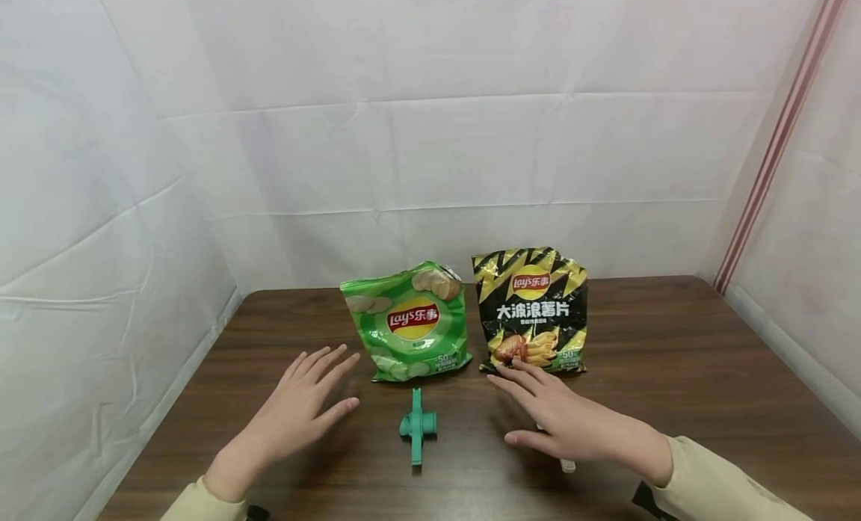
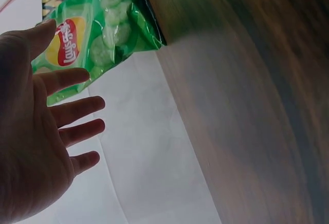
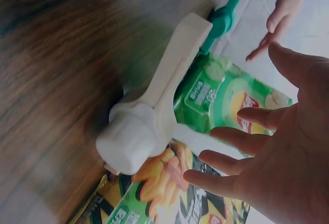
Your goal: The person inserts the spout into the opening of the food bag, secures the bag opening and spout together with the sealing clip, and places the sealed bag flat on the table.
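Observation:
A green bag of potato chips [image 1: 412, 327] stands upright near the back of the table, next to a black and yellow chip bag [image 1: 531, 312]. In front of the green bag lies a teal bag clip with a round spout [image 1: 417, 425]. My left hand [image 1: 292, 409] hovers left of the teal clip, fingers spread, holding nothing. On the other side, my right hand [image 1: 561, 412] is over a white bag clip with a capped spout [image 3: 136, 136], which it mostly hides in the head view. The right fingers are extended and grip nothing.
The dark wooden table [image 1: 673, 356] carries all these things. White cloth sheeting [image 1: 430, 155] rises behind it and along both sides. A red-striped band [image 1: 773, 155] runs down the sheeting at the right.

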Demonstrator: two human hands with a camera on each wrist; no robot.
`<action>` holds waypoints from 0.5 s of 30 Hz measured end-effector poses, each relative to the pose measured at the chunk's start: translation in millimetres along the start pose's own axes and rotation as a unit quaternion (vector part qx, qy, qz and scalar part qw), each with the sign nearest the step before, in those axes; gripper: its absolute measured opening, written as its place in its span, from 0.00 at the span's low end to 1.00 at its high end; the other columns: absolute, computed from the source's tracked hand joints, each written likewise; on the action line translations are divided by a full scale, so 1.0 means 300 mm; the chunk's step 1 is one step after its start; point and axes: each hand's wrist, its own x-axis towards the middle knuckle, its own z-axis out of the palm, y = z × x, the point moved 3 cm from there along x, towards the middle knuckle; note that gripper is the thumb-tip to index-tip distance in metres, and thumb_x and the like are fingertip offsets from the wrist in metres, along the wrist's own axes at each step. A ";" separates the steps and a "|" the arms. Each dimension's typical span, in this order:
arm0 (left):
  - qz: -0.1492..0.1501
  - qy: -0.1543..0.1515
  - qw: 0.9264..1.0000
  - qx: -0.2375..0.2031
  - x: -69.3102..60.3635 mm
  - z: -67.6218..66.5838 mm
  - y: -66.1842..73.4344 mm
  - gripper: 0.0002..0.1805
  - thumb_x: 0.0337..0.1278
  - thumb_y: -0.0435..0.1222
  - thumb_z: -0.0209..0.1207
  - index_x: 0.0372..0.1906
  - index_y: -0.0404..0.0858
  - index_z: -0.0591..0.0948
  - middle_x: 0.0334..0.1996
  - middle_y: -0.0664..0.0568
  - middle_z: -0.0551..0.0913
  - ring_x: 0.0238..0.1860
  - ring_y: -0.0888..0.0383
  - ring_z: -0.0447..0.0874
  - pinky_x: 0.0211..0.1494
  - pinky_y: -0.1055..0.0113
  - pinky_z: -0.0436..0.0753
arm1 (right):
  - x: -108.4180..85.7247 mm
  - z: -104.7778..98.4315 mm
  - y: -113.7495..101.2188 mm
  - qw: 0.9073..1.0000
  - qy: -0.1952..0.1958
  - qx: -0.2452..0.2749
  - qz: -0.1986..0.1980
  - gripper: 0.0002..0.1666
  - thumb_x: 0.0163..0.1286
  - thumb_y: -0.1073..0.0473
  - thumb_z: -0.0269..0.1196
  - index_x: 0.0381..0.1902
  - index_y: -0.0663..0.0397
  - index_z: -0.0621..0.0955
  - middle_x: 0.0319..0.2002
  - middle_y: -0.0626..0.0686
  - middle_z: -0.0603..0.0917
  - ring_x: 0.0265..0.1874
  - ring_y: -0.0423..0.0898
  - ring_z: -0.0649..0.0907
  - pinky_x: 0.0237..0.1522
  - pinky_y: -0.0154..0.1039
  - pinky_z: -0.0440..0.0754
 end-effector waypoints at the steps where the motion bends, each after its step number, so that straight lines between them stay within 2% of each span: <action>1: 0.002 0.001 1.000 -0.001 0.001 0.000 0.003 0.33 0.64 0.55 0.53 0.70 0.48 0.64 0.69 0.45 0.65 0.69 0.42 0.60 0.69 0.41 0.54 | 0.006 0.004 -0.001 1.000 -0.005 -0.001 0.000 0.42 0.70 0.39 0.54 0.75 0.40 0.52 0.73 0.54 0.57 0.73 0.56 0.54 0.67 0.59 0.59; 5: 0.007 0.001 1.000 -0.005 0.003 0.005 0.015 0.33 0.64 0.55 0.52 0.70 0.49 0.64 0.69 0.45 0.65 0.69 0.42 0.61 0.70 0.41 0.54 | 0.027 0.016 -0.005 0.999 -0.030 0.010 0.006 0.41 0.70 0.39 0.53 0.75 0.43 0.53 0.74 0.54 0.56 0.73 0.57 0.53 0.66 0.62 0.58; 9: 0.013 0.003 1.000 -0.009 0.005 0.013 0.027 0.33 0.63 0.55 0.53 0.70 0.48 0.66 0.68 0.45 0.67 0.68 0.42 0.62 0.69 0.42 0.55 | 0.047 0.028 -0.013 0.999 -0.046 0.017 -0.002 0.41 0.70 0.39 0.53 0.75 0.45 0.54 0.74 0.54 0.56 0.73 0.58 0.54 0.63 0.64 0.61; 15: 0.036 0.011 0.999 -0.013 0.011 0.025 0.043 0.31 0.62 0.51 0.57 0.68 0.46 0.68 0.66 0.46 0.69 0.67 0.44 0.65 0.69 0.44 0.60 | 0.073 0.039 -0.038 0.999 -0.032 0.002 -0.039 0.39 0.70 0.41 0.55 0.73 0.48 0.58 0.71 0.52 0.62 0.69 0.52 0.62 0.64 0.52 0.68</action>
